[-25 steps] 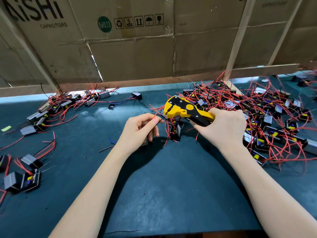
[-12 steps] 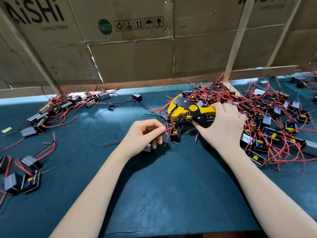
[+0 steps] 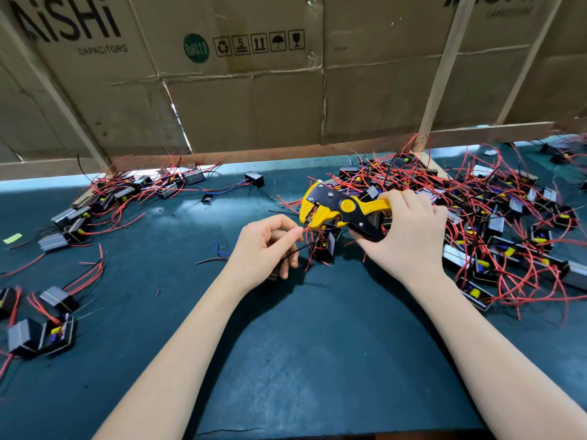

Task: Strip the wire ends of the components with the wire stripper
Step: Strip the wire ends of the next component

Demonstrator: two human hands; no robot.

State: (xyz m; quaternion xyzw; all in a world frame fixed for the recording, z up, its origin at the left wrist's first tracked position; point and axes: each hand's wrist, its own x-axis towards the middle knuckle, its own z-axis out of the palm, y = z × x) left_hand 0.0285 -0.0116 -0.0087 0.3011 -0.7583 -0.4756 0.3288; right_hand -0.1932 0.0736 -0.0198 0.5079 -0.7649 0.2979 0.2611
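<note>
Left hand (image 3: 265,249) fingers pinch a red wire (image 3: 305,229) just before the wire stripper (image 3: 336,211) gripped by the right hand (image 3: 409,236); feeding it in looks next

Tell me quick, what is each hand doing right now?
Left hand: pinching a red wire at the stripper's mouth.
Right hand: gripping the yellow wire stripper by its handles.

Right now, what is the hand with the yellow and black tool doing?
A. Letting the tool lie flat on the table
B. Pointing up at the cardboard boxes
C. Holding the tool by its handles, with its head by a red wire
C: the right hand grips the wire stripper by its handles, and the left hand pinches a red wire at the tool's head.
</note>
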